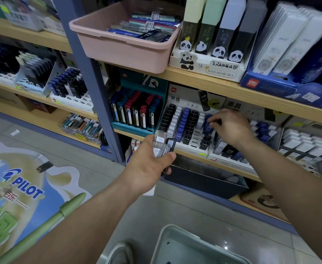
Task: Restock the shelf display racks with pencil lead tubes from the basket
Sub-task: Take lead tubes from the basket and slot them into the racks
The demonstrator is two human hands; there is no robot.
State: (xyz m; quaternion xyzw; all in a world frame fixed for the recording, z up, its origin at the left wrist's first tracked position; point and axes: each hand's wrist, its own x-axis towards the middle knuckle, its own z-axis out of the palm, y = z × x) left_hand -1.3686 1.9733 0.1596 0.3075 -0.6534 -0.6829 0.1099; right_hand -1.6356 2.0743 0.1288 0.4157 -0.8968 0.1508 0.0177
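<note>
One: Several pencil lead tubes [163, 147], clear ones with a dark one at the side, stand bunched in the left hand [148, 164], thumb clamped across their lower ends, just in front of the display rack [186, 130]

Two: And the right hand [230, 126]?

One: Up at the rack, well apart from the left, fingertips pinched on a blue tube [208, 121] in a right-hand column. Whether it is seated I cannot tell

Two: How would you handle them?

One: Light, stiff little plastic cases, I'd judge, and smooth enough to slip from a bundle. Take one by its long flat sides near the top, thumb and forefinger, leaving the foot free to drop into a slot. The leads inside would probably snap in a fall

Two: Stock left?

One: The grey basket [184, 232] sits at the bottom edge of view beside a shoe [121, 254]; its contents are hidden. A pink tub [122, 52] of pens rests on the shelf above
</note>
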